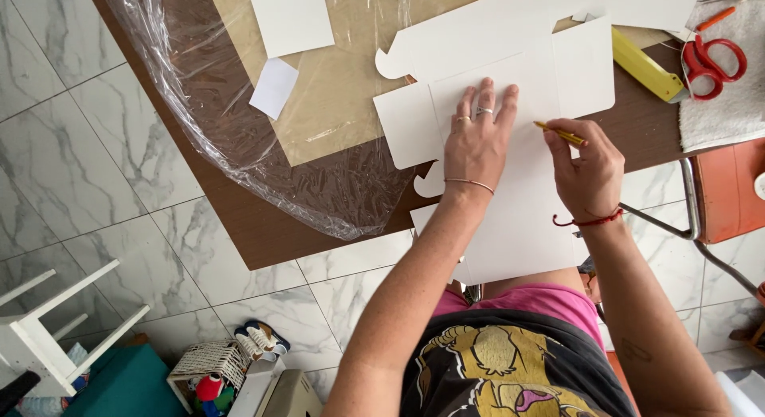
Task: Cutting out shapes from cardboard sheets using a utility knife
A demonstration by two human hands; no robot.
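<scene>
- A white die-cut card sheet [510,90] is spread flat on the brown desk [271,226], its lower part hanging over the desk's near edge towards the person.
- The left hand [476,142] is laid palm-down on the sheet, its grip spread with fingers flat, probably so that the sheet is kept from sliding.
- One yellow pencil [560,133] is pinched in the right hand [588,172], just right of the left hand, tip on the sheet as for marking.
- Counted beyond the sheet: two loose white card pieces [292,17], one clear plastic film [239,106].
- To the sheet's right: one yellow cutter [645,66], one pair of red scissors [712,65] on a white towel [729,106].
</scene>
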